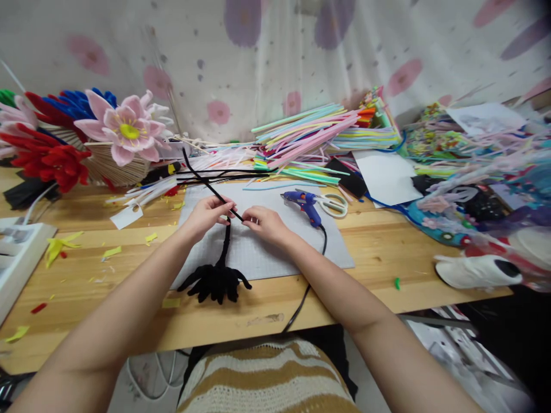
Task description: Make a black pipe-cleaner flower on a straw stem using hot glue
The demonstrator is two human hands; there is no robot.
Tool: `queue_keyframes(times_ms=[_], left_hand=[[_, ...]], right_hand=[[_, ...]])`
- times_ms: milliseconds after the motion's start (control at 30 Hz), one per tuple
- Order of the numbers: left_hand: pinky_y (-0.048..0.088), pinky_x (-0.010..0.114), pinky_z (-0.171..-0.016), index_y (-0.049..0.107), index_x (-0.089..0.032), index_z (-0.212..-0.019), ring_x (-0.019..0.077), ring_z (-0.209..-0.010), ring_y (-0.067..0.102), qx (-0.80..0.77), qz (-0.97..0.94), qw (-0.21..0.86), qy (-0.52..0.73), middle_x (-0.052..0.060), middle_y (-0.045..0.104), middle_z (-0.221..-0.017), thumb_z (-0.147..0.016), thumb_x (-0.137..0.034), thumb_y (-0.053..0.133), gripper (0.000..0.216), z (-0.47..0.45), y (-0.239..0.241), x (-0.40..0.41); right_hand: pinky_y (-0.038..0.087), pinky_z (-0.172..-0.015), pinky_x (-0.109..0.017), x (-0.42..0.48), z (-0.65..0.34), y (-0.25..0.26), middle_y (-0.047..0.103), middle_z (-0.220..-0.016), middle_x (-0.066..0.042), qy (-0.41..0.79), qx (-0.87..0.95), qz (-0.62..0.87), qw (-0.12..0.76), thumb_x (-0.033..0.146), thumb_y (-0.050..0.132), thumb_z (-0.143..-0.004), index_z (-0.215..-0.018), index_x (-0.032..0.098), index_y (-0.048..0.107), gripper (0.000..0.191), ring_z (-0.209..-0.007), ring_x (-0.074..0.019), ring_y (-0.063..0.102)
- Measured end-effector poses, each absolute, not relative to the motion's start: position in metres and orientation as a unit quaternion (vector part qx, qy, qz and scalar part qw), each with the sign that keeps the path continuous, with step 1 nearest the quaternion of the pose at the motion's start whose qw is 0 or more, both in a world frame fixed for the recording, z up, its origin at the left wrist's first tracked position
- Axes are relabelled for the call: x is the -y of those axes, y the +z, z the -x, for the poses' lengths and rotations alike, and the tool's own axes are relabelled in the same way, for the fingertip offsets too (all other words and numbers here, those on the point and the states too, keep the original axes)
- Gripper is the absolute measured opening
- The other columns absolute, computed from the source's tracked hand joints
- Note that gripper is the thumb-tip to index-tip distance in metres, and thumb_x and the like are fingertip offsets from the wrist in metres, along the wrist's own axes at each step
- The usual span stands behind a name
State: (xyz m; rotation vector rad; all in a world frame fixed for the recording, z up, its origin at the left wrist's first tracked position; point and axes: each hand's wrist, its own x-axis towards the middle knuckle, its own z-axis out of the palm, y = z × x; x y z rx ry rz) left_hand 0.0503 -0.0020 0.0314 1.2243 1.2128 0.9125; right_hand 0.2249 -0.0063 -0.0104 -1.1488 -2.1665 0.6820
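Both my hands meet over a grey mat (275, 252) on the wooden table. A long black pipe cleaner (198, 176) slants down from upper left, and my left hand (209, 215) pinches it along its lower part. At its lower end, the fingertips of my right hand (264, 222) are closed on it. Below my left hand hangs a black pipe-cleaner flower (219, 284), head down, its stem (226, 244) reaching up to my left fingers. How the stem and the pipe cleaner meet is hidden by the fingers.
A blue glue gun (303, 203) and white-handled scissors (333, 205) lie right of my hands. Bundles of coloured pipe cleaners (318, 135) line the back. Finished flowers (129, 131) stand at left, a white power strip (23, 264) before them, a white shoe-shaped item (476, 271) at right.
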Motion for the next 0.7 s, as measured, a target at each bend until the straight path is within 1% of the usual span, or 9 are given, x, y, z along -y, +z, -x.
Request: queue_keyframes(times_ms=[133,200,267,333,367,433,533,633,700], left_hand=[[0.046,0.023,-0.051,0.057,-0.013,-0.077,0.0087,-0.055,0.053,-0.559,-0.466,0.551,0.409,0.001,0.057,-0.067,-0.060,-0.036,0.066,0.029,-0.037,0.033,0.002],[0.040,0.019,-0.044,0.057,-0.014,-0.076,0.0063,-0.047,0.047,-0.584,-0.446,0.538,0.413,-0.002,0.051,-0.058,-0.062,-0.036,0.064,0.027,-0.028,0.032,0.001],[0.033,0.017,-0.039,0.057,-0.014,-0.073,0.0050,-0.041,0.040,-0.609,-0.450,0.521,0.393,-0.004,0.046,-0.052,-0.064,-0.040,0.061,0.028,-0.021,0.027,0.002],[0.030,0.018,-0.037,0.053,-0.015,-0.067,0.0052,-0.038,0.037,-0.624,-0.483,0.495,0.364,-0.005,0.043,-0.047,-0.063,-0.043,0.061,0.029,-0.018,0.020,0.003],[0.029,0.019,-0.037,0.050,-0.016,-0.063,0.0058,-0.037,0.037,-0.628,-0.504,0.483,0.344,-0.006,0.043,-0.045,-0.062,-0.045,0.062,0.031,-0.019,0.016,0.003],[0.029,0.020,-0.038,0.043,-0.019,-0.059,0.0077,-0.036,0.039,-0.632,-0.548,0.460,0.297,-0.006,0.043,-0.043,-0.057,-0.045,0.067,0.036,-0.022,0.007,0.004],[0.028,0.022,-0.038,0.040,-0.021,-0.061,0.0110,-0.036,0.043,-0.665,-0.586,0.407,0.219,-0.005,0.047,-0.042,-0.049,-0.045,0.072,0.042,-0.030,-0.002,0.003],[0.028,0.023,-0.038,0.042,-0.021,-0.062,0.0128,-0.037,0.045,-0.685,-0.622,0.336,0.178,-0.005,0.049,-0.042,-0.049,-0.041,0.072,0.038,-0.037,-0.002,0.003],[0.031,0.023,-0.039,0.044,-0.020,-0.062,0.0126,-0.038,0.047,-0.678,-0.631,0.330,0.182,-0.004,0.051,-0.045,-0.051,-0.036,0.071,0.033,-0.040,0.002,0.004]], right_hand=[[0.032,-0.058,-0.022,0.015,-0.260,-0.001,0.057,-0.070,0.000,0.275,0.786,0.489,0.259,0.032,0.056,-0.075,-0.072,0.018,0.053,0.015,-0.062,-0.0099,0.046],[0.032,-0.056,-0.022,0.023,-0.290,0.004,0.056,-0.064,0.001,0.310,0.775,0.504,0.222,0.038,0.057,-0.074,-0.066,0.018,0.050,0.023,-0.059,-0.0099,0.047],[0.032,-0.054,-0.023,0.030,-0.324,0.007,0.054,-0.055,0.002,0.355,0.752,0.531,0.163,0.046,0.051,-0.076,-0.061,0.018,0.047,0.032,-0.053,-0.0098,0.046],[0.030,-0.051,-0.024,0.036,-0.355,0.008,0.050,-0.049,0.001,0.334,0.719,0.594,0.134,0.055,0.042,-0.078,-0.054,0.018,0.045,0.044,-0.048,-0.0096,0.042],[0.029,-0.050,-0.024,0.038,-0.368,0.008,0.049,-0.049,0.001,0.301,0.703,0.631,0.129,0.058,0.043,-0.076,-0.054,0.018,0.044,0.046,-0.047,-0.0098,0.041],[0.028,-0.049,-0.025,0.037,-0.383,0.005,0.050,-0.053,0.001,0.218,0.672,0.693,0.145,0.061,0.051,-0.068,-0.059,0.018,0.047,0.044,-0.049,-0.0110,0.042],[0.036,-0.056,-0.027,0.026,-0.382,-0.004,0.058,-0.071,-0.004,0.148,0.658,0.707,0.212,0.058,0.063,-0.058,-0.078,0.017,0.054,0.046,-0.062,-0.0154,0.051],[0.041,-0.068,-0.032,0.012,-0.363,-0.018,0.060,-0.088,-0.010,0.152,0.668,0.684,0.250,0.053,0.062,-0.062,-0.087,0.015,0.057,0.045,-0.080,-0.0209,0.054],[0.041,-0.073,-0.035,0.006,-0.351,-0.026,0.061,-0.092,-0.012,0.170,0.649,0.694,0.263,0.049,0.058,-0.068,-0.090,0.014,0.059,0.041,-0.085,-0.0230,0.055]])
